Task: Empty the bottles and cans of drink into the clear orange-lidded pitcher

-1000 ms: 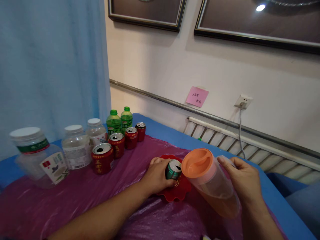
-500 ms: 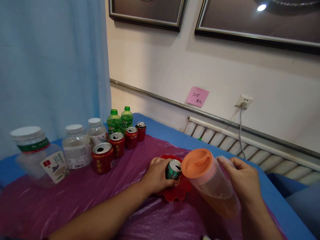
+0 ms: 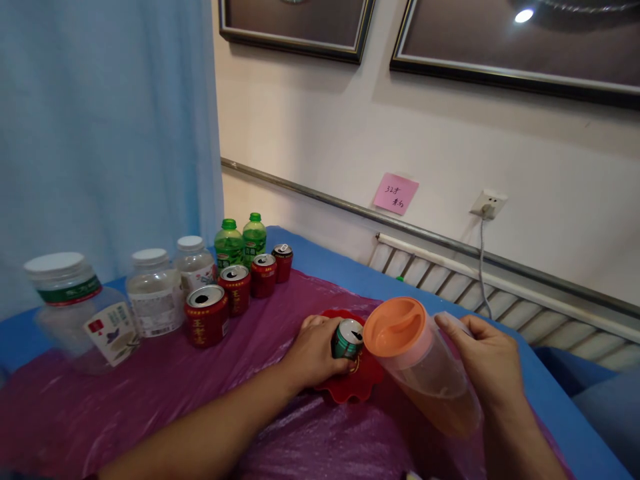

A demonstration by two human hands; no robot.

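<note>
Orange-lidded jug (image 3: 425, 377) tilted as before, right fingers (image 3: 453, 329) clasping its handle (image 3: 457, 318), left fingers (image 3: 343, 365) curled round green can (image 3: 345, 345)

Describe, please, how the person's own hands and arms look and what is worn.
The left hand and the right hand wear no gloves, and no ring or watch shows. Both forearms are bare; only a dark sliver, perhaps a sleeve edge, shows by the left one.

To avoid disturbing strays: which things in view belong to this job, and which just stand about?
In use:
green can, in left hand
orange-lidded pitcher, in right hand
red dish beneath the can

Seemingly standing about:
four red cans
three clear jars
two green bottles
</note>
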